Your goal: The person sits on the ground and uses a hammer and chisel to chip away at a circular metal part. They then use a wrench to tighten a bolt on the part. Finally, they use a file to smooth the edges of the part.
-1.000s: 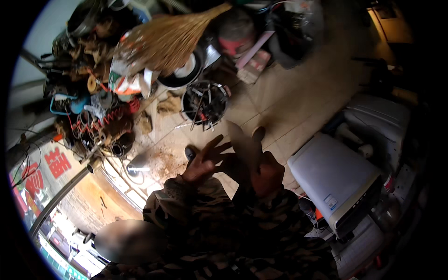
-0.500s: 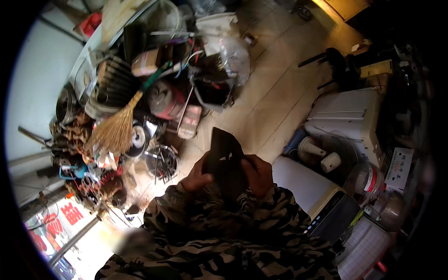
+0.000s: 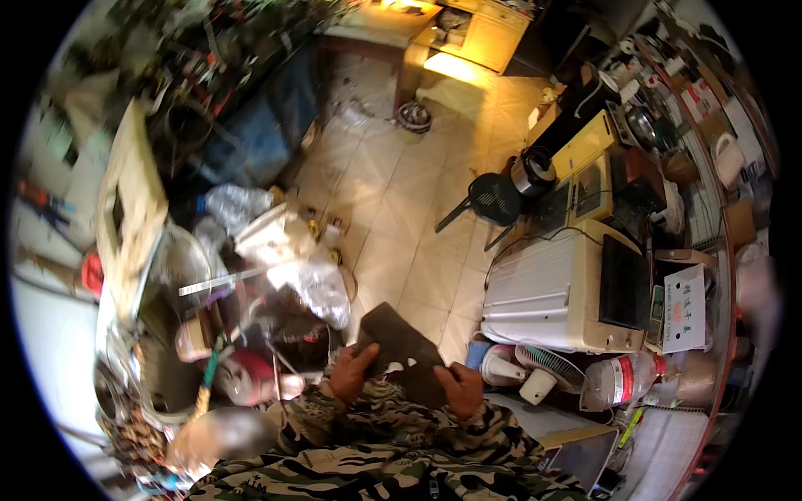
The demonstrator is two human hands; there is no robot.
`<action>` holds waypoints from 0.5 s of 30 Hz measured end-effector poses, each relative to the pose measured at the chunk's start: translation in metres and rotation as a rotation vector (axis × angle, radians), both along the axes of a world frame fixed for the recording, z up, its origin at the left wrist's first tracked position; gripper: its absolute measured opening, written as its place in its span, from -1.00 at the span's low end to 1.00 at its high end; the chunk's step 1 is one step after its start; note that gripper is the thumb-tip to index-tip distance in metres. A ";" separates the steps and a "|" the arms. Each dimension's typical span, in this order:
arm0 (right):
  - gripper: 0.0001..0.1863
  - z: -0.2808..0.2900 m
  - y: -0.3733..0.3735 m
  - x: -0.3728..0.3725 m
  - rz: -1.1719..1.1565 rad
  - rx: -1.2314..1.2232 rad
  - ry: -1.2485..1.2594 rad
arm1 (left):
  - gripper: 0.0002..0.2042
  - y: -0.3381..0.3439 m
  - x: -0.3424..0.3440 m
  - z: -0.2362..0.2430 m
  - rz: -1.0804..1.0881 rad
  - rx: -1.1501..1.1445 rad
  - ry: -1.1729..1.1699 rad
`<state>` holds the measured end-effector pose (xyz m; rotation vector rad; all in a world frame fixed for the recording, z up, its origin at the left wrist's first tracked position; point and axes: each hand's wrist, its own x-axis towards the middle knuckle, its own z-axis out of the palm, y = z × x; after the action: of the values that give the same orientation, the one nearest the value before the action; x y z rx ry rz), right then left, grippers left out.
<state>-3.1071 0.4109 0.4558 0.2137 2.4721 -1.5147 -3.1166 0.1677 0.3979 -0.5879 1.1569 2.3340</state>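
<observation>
A dark, flat piece with small cut-outs (image 3: pixel 393 333) is held low in front of my camouflage-clad body. My left hand (image 3: pixel 352 372) grips its left edge, thumb on top. My right hand (image 3: pixel 458 387) is closed on its right side, also with the thumb showing. Just right of it are a white fan (image 3: pixel 536 384) and a large plastic bottle (image 3: pixel 612 387); left of my hands lie a crumpled clear plastic bag (image 3: pixel 322 294) and a piled clutter with a green-handled broom (image 3: pixel 210 367).
Tiled floor (image 3: pixel 393 209) runs ahead to a wooden table (image 3: pixel 368 27) and yellow cabinet (image 3: pixel 493 37). A black stool (image 3: pixel 493 200) with a metal pot (image 3: pixel 536 174) stands right, beside a white appliance (image 3: pixel 535 292) and crowded shelving (image 3: pixel 718 217). A blue tarp (image 3: pixel 263 125) is at left.
My view has swung up toward the far end of the room. My left hand, fingers spread a second ago, now grips the dark piece, which I hold flatter between both hands.
</observation>
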 end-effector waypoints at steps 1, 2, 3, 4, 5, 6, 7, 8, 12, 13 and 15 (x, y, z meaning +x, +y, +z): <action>-0.57 0.007 0.012 -0.024 -0.069 -0.041 0.013 | -0.72 0.010 -0.038 0.015 -0.017 0.024 0.038; -0.62 0.012 0.026 -0.049 -0.102 -0.025 -0.009 | -0.72 0.027 -0.078 0.027 -0.036 0.066 0.070; -0.66 0.016 0.039 -0.074 -0.133 -0.009 -0.031 | -0.72 0.040 -0.118 0.036 -0.053 0.109 0.102; -0.68 0.015 0.048 -0.102 -0.152 -0.004 -0.044 | -0.70 0.047 -0.157 0.041 -0.092 0.164 0.113; -0.70 0.009 0.054 -0.130 -0.198 -0.110 -0.015 | -0.68 0.054 -0.194 0.030 -0.117 0.201 0.116; -0.71 0.001 0.058 -0.159 -0.236 -0.217 0.013 | -0.68 0.060 -0.233 0.025 -0.109 0.230 0.090; -0.72 -0.005 0.064 -0.188 -0.275 -0.308 0.033 | -0.69 0.071 -0.268 0.016 -0.103 0.275 0.053; -0.71 -0.002 0.065 -0.226 -0.308 -0.513 0.025 | -0.68 0.077 -0.301 0.007 -0.113 0.278 0.062; -0.73 -0.014 0.096 -0.390 -0.020 -0.433 -0.150 | -0.63 0.099 -0.434 0.000 -0.062 0.245 0.066; -0.74 -0.007 0.101 -0.428 0.026 -0.391 -0.131 | -0.61 0.104 -0.462 0.009 -0.021 0.232 0.070; -0.74 0.008 0.106 -0.504 0.126 -0.304 -0.087 | -0.58 0.101 -0.526 0.019 -0.066 0.172 0.127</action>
<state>-3.6115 0.5164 0.4639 0.0666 2.1124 -1.7579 -3.6426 0.2688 0.4173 -0.3399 0.9996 2.4124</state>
